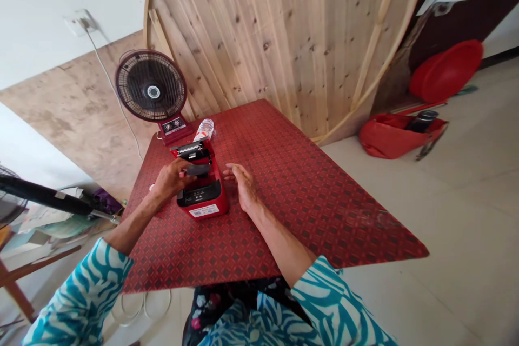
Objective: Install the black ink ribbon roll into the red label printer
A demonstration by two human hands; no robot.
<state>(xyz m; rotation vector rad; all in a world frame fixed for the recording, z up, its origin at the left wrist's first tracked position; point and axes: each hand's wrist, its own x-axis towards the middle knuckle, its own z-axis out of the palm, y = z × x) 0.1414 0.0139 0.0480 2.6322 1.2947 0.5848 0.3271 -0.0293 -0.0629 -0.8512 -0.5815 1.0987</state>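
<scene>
A red and black label printer (201, 194) stands on the table, its lid (191, 150) raised at the back. My left hand (172, 177) reaches over its left side, fingers closed on a dark grey piece (198, 170) in the opened compartment. What that piece is I cannot make out; the fingers cover part of it. Just off the printer's right side is my right hand (242, 184), fingers stretched out and holding nothing. Behind the lid lies a clear plastic bottle (205, 128).
The table (308, 200) has a red patterned cover. At its back left stands a fan (152, 89), before a large round wooden board (267, 32). A red bag (381, 138) and a red basin (448, 70) are on the right. A black pole (52, 194) crosses at left.
</scene>
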